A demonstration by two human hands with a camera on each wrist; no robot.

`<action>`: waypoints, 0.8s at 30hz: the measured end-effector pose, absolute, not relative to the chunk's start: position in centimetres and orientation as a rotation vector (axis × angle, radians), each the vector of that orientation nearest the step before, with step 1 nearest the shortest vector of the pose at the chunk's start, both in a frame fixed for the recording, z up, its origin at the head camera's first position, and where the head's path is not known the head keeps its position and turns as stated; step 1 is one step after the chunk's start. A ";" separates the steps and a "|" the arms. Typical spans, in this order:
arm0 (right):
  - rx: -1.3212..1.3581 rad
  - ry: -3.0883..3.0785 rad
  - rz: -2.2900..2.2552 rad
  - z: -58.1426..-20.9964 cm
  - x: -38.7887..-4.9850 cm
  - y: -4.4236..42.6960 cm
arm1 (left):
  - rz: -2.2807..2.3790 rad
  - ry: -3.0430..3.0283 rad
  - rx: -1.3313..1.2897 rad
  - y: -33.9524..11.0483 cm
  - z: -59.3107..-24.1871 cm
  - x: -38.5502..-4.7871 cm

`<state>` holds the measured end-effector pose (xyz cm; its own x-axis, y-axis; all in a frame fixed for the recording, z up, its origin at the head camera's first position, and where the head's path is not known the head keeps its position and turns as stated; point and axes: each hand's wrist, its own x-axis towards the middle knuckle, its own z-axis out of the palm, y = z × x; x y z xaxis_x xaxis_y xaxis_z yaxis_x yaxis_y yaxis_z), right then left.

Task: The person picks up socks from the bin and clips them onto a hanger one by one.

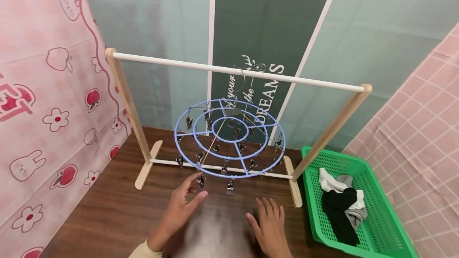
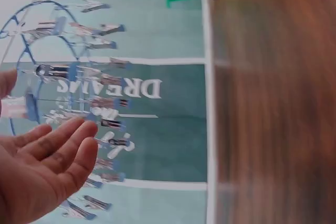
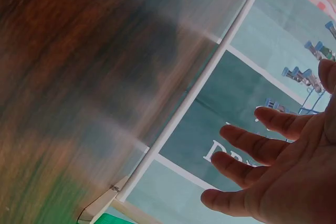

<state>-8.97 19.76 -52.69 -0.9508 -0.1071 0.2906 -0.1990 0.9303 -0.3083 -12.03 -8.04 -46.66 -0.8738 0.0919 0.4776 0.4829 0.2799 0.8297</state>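
Two bare hands reach in from the near edge of the desk [image 1: 222,218]. On the left hand [image 1: 181,204], which shows a pale sleeve [image 1: 145,250], thumb and fingers are parted on either side of a metal clip [image 1: 201,181] without clamping it; whether skin touches metal cannot be told. Right of it, the right hand [image 1: 270,226] has its fingers extended and slightly spread, holding nothing, palm toward the desk. Above the desk, beyond both hands, a round blue hanger [image 1: 238,149] with many such clips hangs by its hook from the white top bar [image 1: 222,70] of a wooden rack [image 1: 130,110], which stands toward the desk's far edge. Just beside the rack's right foot [image 1: 295,192], a green basket [image 1: 389,210] contains black cloth [image 1: 338,210] with white cloth [image 1: 328,180] and grey cloth [image 1: 356,217] bunched against it.
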 end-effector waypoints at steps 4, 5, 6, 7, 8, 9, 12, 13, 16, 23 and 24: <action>0.213 -2.826 0.497 -52.7 -8.8 19.9 | -1.774 -2.037 -0.565 -7.3 -45.4 -12.2; 0.209 -2.831 0.495 -52.8 -8.7 19.9 | -1.796 -2.003 -0.575 -7.2 -45.3 -12.2; 0.204 -2.837 0.492 -52.8 -8.6 20.0 | -1.800 -1.977 -0.588 -7.0 -45.2 -12.3; 0.200 -2.842 0.492 -52.8 -8.6 20.0 | -1.792 -1.960 -0.598 -6.9 -45.2 -12.3; 0.196 -2.846 0.491 -52.7 -8.5 20.1 | -1.781 -1.948 -0.605 -6.7 -45.3 -12.3; 0.193 -2.850 0.491 -52.7 -8.4 20.1 | -1.766 -1.942 -0.611 -6.6 -45.4 -12.4; 0.185 -2.856 0.495 -52.7 -8.4 20.2 | -1.714 -1.951 -0.600 -6.5 -45.6 -12.5; 0.185 -2.856 0.500 -52.7 -8.5 20.1 | -1.707 -1.953 -0.593 -6.5 -45.6 -12.5; 0.190 -2.859 0.511 -52.8 -8.7 20.1 | -1.710 -1.946 -0.579 -6.7 -45.5 -12.5; 0.197 -2.869 0.543 -52.9 -8.9 19.8 | -1.740 -1.971 -0.555 -7.1 -45.4 -12.4; 0.193 -2.875 0.547 -52.9 -8.9 19.8 | -1.740 -1.980 -0.549 -7.1 -45.4 -12.4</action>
